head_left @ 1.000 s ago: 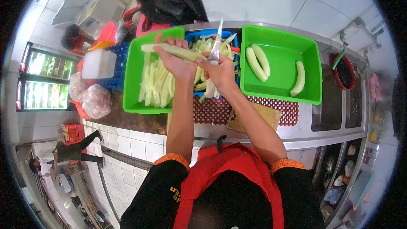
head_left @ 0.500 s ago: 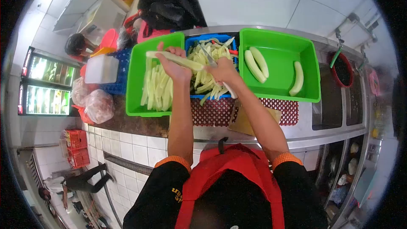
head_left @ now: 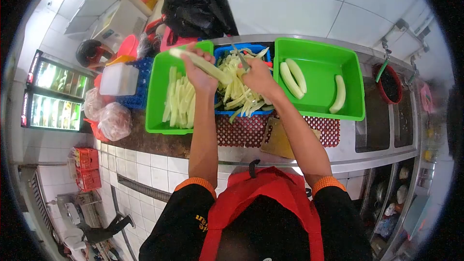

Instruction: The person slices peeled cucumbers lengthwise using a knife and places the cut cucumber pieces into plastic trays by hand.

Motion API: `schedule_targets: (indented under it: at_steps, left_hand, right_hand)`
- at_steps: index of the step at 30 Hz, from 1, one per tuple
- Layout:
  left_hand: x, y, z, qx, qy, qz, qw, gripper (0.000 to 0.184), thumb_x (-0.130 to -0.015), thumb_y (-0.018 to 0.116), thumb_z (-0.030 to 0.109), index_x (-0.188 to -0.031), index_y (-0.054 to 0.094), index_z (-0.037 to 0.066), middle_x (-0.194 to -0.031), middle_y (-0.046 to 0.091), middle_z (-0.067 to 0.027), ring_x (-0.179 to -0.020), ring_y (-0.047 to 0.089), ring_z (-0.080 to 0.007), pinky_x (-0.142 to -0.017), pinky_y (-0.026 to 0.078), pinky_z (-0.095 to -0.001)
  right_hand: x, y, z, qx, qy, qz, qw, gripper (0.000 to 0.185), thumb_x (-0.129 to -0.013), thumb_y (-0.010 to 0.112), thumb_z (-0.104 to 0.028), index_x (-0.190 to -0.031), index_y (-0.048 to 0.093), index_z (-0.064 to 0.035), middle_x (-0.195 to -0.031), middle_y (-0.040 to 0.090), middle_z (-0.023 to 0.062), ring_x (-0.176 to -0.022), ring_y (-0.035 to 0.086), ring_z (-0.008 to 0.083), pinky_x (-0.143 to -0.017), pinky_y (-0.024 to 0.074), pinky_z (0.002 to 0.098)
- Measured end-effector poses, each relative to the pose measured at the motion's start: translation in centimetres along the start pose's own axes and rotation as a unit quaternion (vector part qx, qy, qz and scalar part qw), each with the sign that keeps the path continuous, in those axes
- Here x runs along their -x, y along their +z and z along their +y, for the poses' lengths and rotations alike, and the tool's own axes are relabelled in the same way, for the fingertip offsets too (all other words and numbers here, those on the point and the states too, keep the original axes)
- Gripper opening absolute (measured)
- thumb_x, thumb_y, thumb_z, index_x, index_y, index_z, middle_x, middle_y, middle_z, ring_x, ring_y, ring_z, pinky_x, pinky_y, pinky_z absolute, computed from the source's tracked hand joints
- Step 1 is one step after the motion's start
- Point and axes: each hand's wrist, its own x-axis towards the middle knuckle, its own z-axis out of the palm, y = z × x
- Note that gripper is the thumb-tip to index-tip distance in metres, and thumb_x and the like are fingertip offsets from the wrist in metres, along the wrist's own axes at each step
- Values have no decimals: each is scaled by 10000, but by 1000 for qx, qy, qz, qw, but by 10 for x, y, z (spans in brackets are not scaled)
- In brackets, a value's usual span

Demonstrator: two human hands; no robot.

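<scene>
My left hand [head_left: 201, 78] grips a long, pale green peeled cucumber [head_left: 208, 66], which lies slantwise across the palm. Held in my right hand [head_left: 259, 78] is a knife [head_left: 239, 57], its blade pointing up and away from me, apart from the cucumber. Below both hands, a blue basket [head_left: 232, 112] is heaped with pale cucumber scraps [head_left: 240, 92] and some darker green peel. Under my left hand, a green tub [head_left: 153, 101] contains several long cucumber strips [head_left: 180, 102].
To the right, a second green tub [head_left: 321, 48] holds 3 whole peeled cucumbers [head_left: 340, 92]. A cutting board [head_left: 282, 140] lies on a red perforated mat [head_left: 241, 131]. Sinks [head_left: 374, 123] stand farther right. Plastic bags [head_left: 115, 121] and a white container [head_left: 119, 79] sit at left. Other people are in the background.
The knife has moved up, away from the cucumber. The cucumber's far end has risen and tilted more steeply in my left hand. A pale strip below my right hand is no longer there.
</scene>
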Motion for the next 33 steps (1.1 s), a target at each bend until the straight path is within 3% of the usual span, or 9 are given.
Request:
schedule_targets:
  at_steps: [2, 5, 10, 18, 25, 28, 30, 31, 33]
  left_hand:
    - [4, -10, -6, -71, -42, -38, 996, 417, -1006, 305, 459, -1067, 498, 93, -733, 441, 2, -638, 451, -114, -573, 378, -253]
    - [10, -11, -16, -217, -81, -127, 964, 426, -1012, 280, 453, -982, 499, 88, -678, 439, 7, -593, 450, -99, -532, 376, -243]
    - [26, 15, -21, -335, -72, -149, 927, 434, -1020, 287, 428, -1041, 508, 56, -766, 476, 1, -660, 467, -73, -579, 397, -214]
    - [24, -18, -54, -420, 45, -205, 883, 347, -1033, 298, 335, -962, 494, 58, -798, 464, 2, -678, 440, -72, -598, 388, -227]
    - [22, -72, -85, -334, -67, -174, 924, 271, -993, 432, 283, -849, 495, 62, -666, 444, -17, -598, 438, -114, -568, 369, -251]
    - [32, -46, -61, -551, 9, -200, 810, 162, -895, 568, 220, -841, 581, 67, -690, 538, -79, -607, 529, -196, -590, 422, -301]
    - [33, -36, -53, -723, 242, -264, 591, 98, -784, 647, 179, -808, 659, 85, -729, 609, -121, -662, 598, -279, -640, 467, -377]
    - [27, -32, -54, -698, 88, -280, 653, 146, -765, 665, 216, -831, 687, 87, -853, 657, -122, -782, 626, -325, -713, 499, -409]
    - [25, -28, -51, -715, 89, -258, 644, 156, -770, 662, 224, -841, 693, 87, -847, 661, -120, -781, 630, -326, -714, 502, -406]
  right_hand:
    - [-5, -4, -13, 51, -46, 96, 993, 253, -796, 679, -199, -983, 669, -28, -771, 638, 87, -717, 593, 167, -655, 453, 320]
    - [-18, -18, -51, -103, -11, 42, 994, 295, -800, 715, -294, -929, 673, -32, -773, 622, 34, -691, 540, 109, -618, 425, 278]
    - [-40, -39, -87, -32, 14, -139, 990, 296, -806, 719, -298, -834, 657, -9, -680, 586, 6, -598, 474, 73, -539, 381, 245]
    - [-63, -45, -96, 24, -63, 11, 998, 327, -812, 705, -317, -798, 663, 7, -635, 578, 20, -537, 487, 86, -481, 384, 274]
    - [-65, -81, -139, 12, -109, 38, 993, 366, -820, 703, -376, -811, 620, -19, -561, 475, -21, -460, 413, 65, -422, 337, 247]
    - [-62, -87, -144, 15, -115, 17, 993, 426, -787, 710, -400, -784, 661, 23, -601, 602, 62, -562, 538, 135, -560, 440, 332]
    - [-64, -84, -140, 96, -126, 46, 986, 432, -790, 707, -406, -795, 658, 23, -603, 585, 56, -580, 527, 126, -571, 434, 328]
    - [-64, -80, -138, 115, -128, 59, 983, 428, -797, 701, -404, -796, 656, 22, -607, 571, 47, -592, 517, 115, -568, 423, 315]
    - [-58, -77, -140, 99, -114, 41, 988, 426, -799, 699, -401, -793, 655, 23, -606, 571, 44, -594, 516, 115, -565, 420, 315]
